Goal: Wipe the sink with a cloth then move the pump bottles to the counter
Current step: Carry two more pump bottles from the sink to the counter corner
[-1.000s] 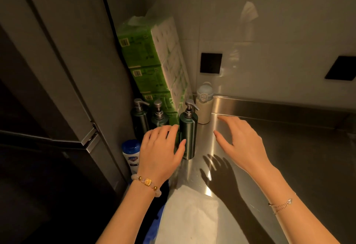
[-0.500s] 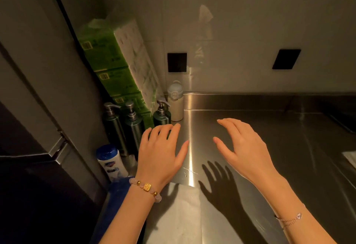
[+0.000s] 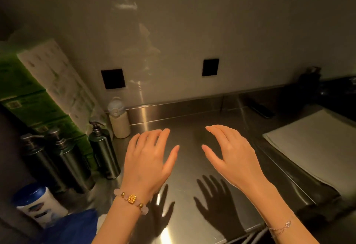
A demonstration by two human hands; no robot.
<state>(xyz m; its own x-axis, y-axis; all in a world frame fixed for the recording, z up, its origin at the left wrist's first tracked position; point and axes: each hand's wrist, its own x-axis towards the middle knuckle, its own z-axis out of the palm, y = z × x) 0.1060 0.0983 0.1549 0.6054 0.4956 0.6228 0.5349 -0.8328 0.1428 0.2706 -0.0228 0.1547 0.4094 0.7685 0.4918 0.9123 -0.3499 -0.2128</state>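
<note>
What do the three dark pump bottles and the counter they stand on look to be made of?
The three dark pump bottles look like brushed metal with a dark green-grey satin finish, judging by the long soft vertical highlights; coated plastic cannot be ruled out. Their pump heads look like dull grey metal. The silver countertop looks like brushed stainless steel: it gives streaky reflections and sharp hand shadows.

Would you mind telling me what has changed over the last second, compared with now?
The view swung right. The left hand, which was against the nearest dark green metal pump bottle, has drawn away over the bare steel counter; the right hand hovers alongside. Both stay open and empty. All three bottles stand unmoved.
</note>
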